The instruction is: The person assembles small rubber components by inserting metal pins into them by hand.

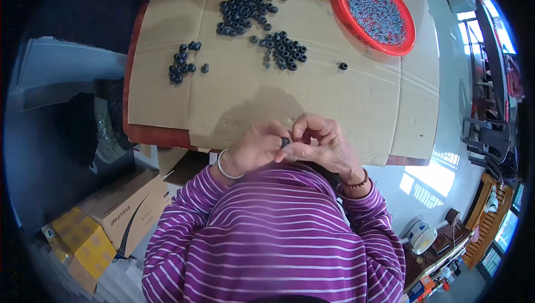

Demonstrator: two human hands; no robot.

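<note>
At the table's near edge, my left hand (253, 150) pinches a small black ring-shaped part (285, 142) between thumb and fingers. Right beside it is my right hand (329, 146), its fingers curled in and its thumb close to that part. Whatever its fingertips hold, if anything, is too small to make out. Beyond my hands, similar black parts lie in a large pile (245, 10), a smaller cluster (287, 52) and a loose group (181, 66) at the left. A single black part (343, 66) sits apart on the right.
A red round tray (411, 38) full of tiny silvery pieces (376, 13) stands at the far right. Flattened cardboard (356, 108) covers the red table (156, 135). Cardboard boxes (125, 208) stand on the floor at the left, and a dark chair (487, 136) stands off to the right.
</note>
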